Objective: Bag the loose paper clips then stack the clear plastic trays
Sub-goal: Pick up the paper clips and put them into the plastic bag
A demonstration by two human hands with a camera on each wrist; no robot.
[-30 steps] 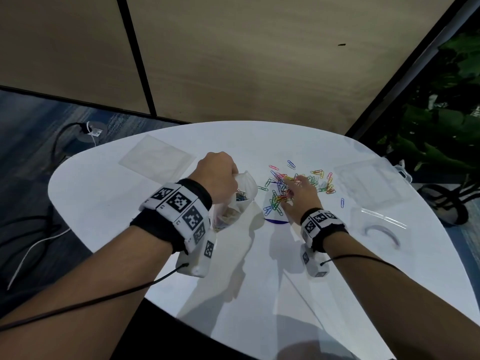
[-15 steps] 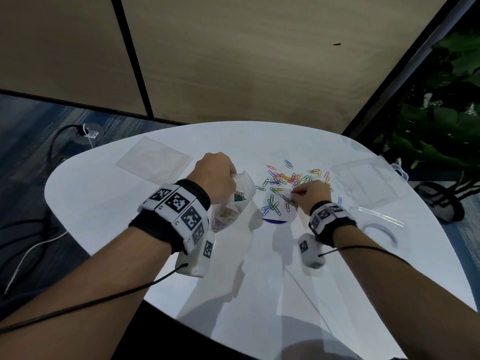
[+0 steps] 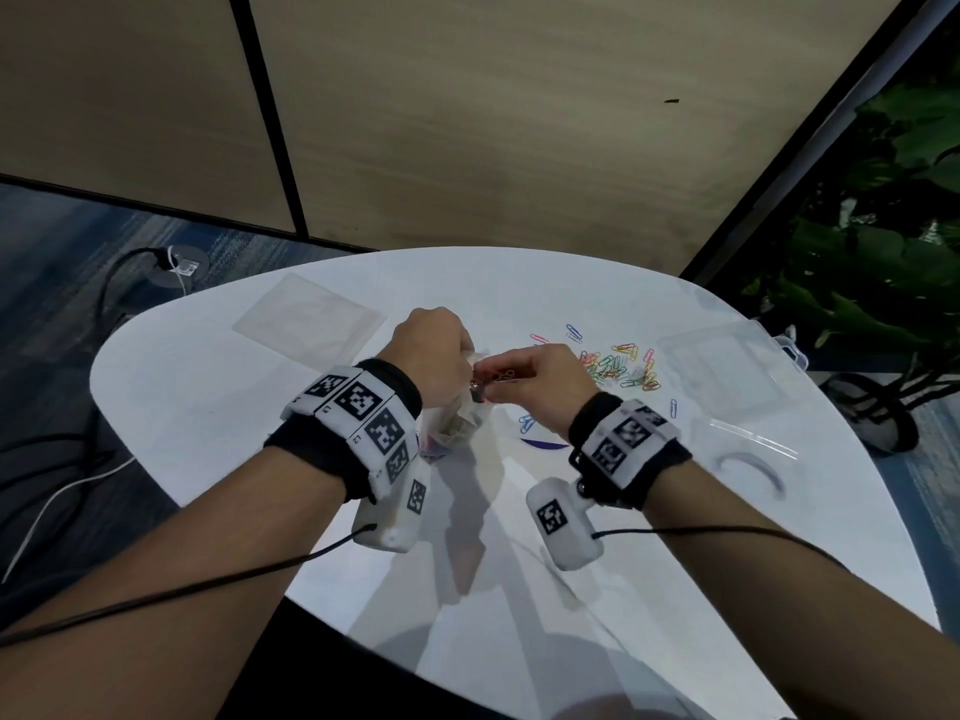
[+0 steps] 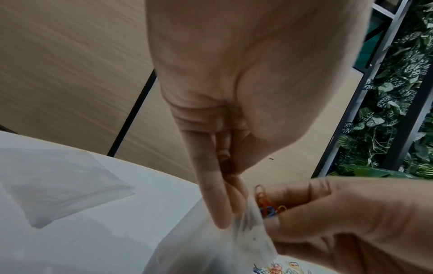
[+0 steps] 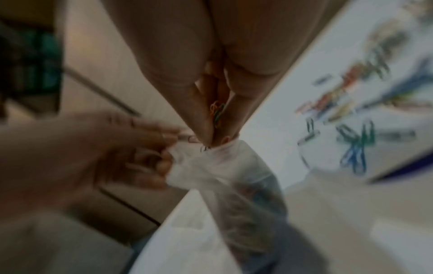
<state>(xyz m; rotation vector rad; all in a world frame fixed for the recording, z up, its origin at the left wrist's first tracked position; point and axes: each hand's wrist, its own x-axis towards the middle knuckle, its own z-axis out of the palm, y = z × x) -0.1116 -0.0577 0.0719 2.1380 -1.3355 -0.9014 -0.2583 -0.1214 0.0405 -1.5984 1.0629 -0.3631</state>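
Bag [image 3: 452,423]: thin, crinkled clear plastic, hanging above the white table [image 3: 260,407], clips already inside.
Left hand [image 3: 428,350]: fingers curled, pinching the bag's rim.
Right hand [image 3: 537,381]: fingertips pinched narrow on a bunch of colored wire clips [image 4: 269,205] at the bag's mouth.
Loose paper clips [image 3: 621,366]: scattered at the right hand's 2 o'clock.
Clear plastic trays [image 3: 727,376]: flat, glossy, at 3 o'clock.

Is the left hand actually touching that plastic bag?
Touching. The left wrist view shows the left hand pinching the plastic bag at its rim between fingers and thumb.
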